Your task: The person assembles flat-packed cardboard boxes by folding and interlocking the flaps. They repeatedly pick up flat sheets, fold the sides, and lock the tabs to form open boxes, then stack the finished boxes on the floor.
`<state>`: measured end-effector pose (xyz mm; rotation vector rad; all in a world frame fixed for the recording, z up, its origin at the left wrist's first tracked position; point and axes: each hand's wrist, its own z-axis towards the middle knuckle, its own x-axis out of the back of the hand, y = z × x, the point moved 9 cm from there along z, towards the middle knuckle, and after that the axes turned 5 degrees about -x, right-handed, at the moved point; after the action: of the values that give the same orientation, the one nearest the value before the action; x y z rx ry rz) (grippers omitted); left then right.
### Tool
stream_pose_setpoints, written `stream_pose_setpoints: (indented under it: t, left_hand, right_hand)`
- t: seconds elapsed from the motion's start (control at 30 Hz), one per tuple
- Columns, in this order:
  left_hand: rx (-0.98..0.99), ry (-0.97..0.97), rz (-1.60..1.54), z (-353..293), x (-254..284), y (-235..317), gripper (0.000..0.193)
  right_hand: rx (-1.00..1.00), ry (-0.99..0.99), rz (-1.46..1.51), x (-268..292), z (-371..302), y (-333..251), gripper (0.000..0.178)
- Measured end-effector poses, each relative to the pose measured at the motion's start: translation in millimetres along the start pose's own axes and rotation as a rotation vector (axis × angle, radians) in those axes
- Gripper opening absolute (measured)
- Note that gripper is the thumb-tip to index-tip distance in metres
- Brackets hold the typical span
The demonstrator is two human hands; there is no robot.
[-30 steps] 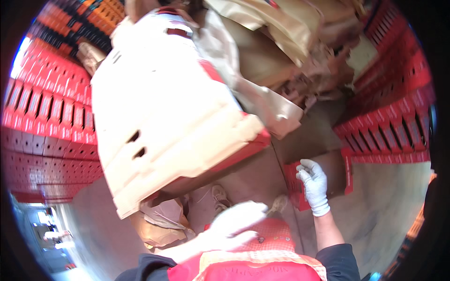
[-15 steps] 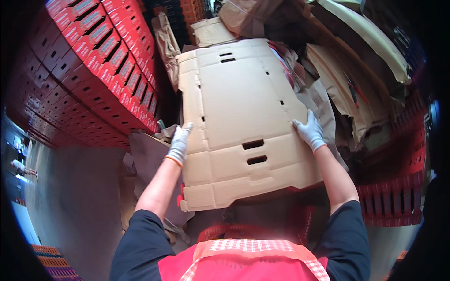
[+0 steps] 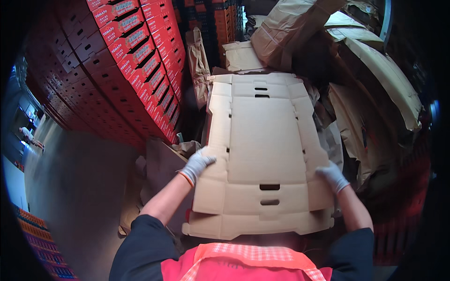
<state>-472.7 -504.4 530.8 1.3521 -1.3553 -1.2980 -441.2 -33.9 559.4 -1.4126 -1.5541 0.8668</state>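
A flattened brown cardboard box with creases, slots and hand holes lies spread out before me. Its long side panels bend at the creases. On its left edge my left hand, in a pale glove with an orange cuff, is closed, fingers over the panel. My right hand, gloved alike, grips the right edge lower down; its thumb and fingertips meet the board. What lies under the sheet is mostly hidden, with a bit of red showing at its left edge.
Red printed cartons rise in a tall stack at the left. Brown paper-wrapped bundles lean at the right, and crumpled wrapping lies behind the sheet. Orange and purple crates stand at lower left. Another person is far off left.
The cardboard sheet has turned straighter and sits lower in view, its side panels now bent more at the creases. Both hands stay on its side edges. My view has shifted.
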Motion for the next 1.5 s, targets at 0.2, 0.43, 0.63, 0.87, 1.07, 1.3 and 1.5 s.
stream_pose_setpoints:
  t: [0.2,0.43,0.63,0.87,1.07,1.3,1.5]
  left_hand:
    - [-0.277,0.535,1.166,7,-137,-3,0.064]
    - [-1.036,0.113,1.438,-92,-7,57,0.062]
    - [-0.773,-0.563,1.374,-82,-81,60,0.048]
    - [-1.023,-0.071,1.19,-111,-110,160,0.022]
    - [0.046,-1.29,0.906,-228,-163,58,0.067]
    - [-0.261,-0.779,1.51,-141,-119,79,0.033]
    - [-0.155,0.145,0.427,-99,-47,11,0.066]
  right_hand:
    - [0.448,0.238,-1.247,-181,-21,-7,0.087]
    - [1.057,0.373,-0.691,3,-65,-81,0.052]
    - [1.115,-0.315,-1.311,-66,-86,-68,0.027]
    - [1.343,-0.017,-0.801,-70,-154,-157,0.037]
    - [0.243,-1.26,-1.106,-127,-229,-26,0.059]
    - [0.507,-0.736,-1.227,-101,-150,-64,0.052]
    - [0.616,0.045,-0.397,-58,-52,-45,0.078]
